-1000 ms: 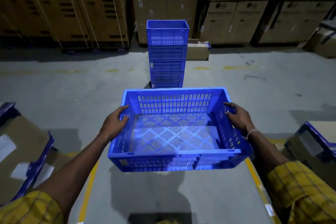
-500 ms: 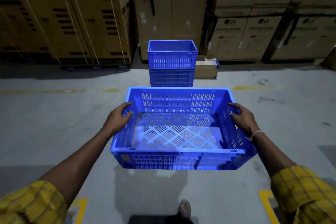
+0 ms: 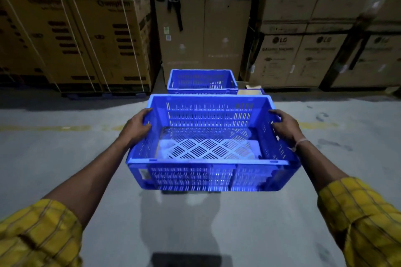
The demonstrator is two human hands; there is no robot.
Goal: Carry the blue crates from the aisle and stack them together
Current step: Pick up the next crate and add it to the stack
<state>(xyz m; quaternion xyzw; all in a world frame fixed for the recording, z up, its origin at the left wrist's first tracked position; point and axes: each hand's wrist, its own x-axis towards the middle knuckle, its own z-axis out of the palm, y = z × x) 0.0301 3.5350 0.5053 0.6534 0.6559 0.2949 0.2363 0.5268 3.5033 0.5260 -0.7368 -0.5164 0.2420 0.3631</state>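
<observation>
**Crate carried level toward the stack, long side across the body**

The person held a blue crate (image 3: 208,147) out in front at about waist height, clear of the concrete floor (image 3: 54,154). Its long axis ran left to right across the body, the short ends out to either side, and the open top faced up, so the slotted bottom showed. It sat roughly level, the near long wall toward the carrier and the far long wall toward the stacked crates (image 3: 201,81).

The left hand (image 3: 135,128) had its grip on the left short end, fingers curled over the rim near the far corner and thumb lying inside the wall. The right hand (image 3: 285,125) did the same on the right short end, fingers wrapped over the rim; a pale thread (image 3: 300,143) circled that wrist. Yellow checked sleeves (image 3: 36,232) were pushed up both forearms.

The stack stood on the floor straight ahead, just beyond the far wall of the carried crate, its long side likewise set crosswise and its top crate open and showing nothing inside. Only the upper part showed above the held crate's rim. Behind it rose tall cardboard cartons (image 3: 204,34), strapped ones to the left and LG-marked ones (image 3: 280,58) to the right.
</observation>
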